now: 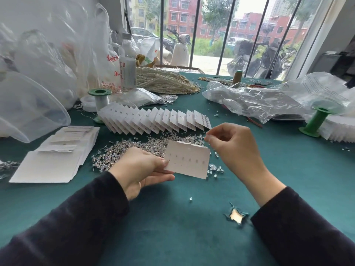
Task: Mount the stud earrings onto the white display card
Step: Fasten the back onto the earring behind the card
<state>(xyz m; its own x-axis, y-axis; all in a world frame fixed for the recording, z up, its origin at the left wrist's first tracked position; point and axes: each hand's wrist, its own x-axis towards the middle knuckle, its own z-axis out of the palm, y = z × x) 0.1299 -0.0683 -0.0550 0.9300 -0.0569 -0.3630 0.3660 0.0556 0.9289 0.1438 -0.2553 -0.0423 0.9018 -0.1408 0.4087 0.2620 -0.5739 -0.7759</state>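
Mid-mounting. Left hand (142, 167) is gripping the card (187, 160) by its left edge, centre frame, above the worktop (172, 237). Right hand (232, 148) is hovering at the card's upper right, fingers (208, 138) pinching narrow, likely on a stud, too small to confirm. Next is calling for fine aim: post into a free hole.

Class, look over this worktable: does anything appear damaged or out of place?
Yes. The green tablecloth has a ragged hole torn in it beside the person's right sleeve, showing a pale surface beneath. A single small clear piece lies stray nearby.
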